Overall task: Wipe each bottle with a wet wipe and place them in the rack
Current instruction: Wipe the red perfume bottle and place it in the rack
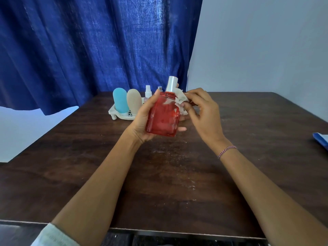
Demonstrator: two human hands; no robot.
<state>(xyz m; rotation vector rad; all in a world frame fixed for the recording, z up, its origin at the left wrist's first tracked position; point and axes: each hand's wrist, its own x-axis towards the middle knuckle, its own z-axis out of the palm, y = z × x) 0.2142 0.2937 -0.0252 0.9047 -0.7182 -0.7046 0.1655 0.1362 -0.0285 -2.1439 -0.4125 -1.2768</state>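
Note:
My left hand grips a flat red bottle with a silver cap, holding it upright above the dark wooden table. My right hand pinches a white wet wipe against the bottle's upper right shoulder. Behind them stands a white rack at the table's far edge. It holds a light blue bottle, a beige bottle and a small clear spray bottle. Another small silver-capped bottle peeks out behind the red one.
A blue packet lies at the table's right edge. A blue curtain hangs behind the table, with a pale wall to the right. The table's front edge runs along the bottom of the view.

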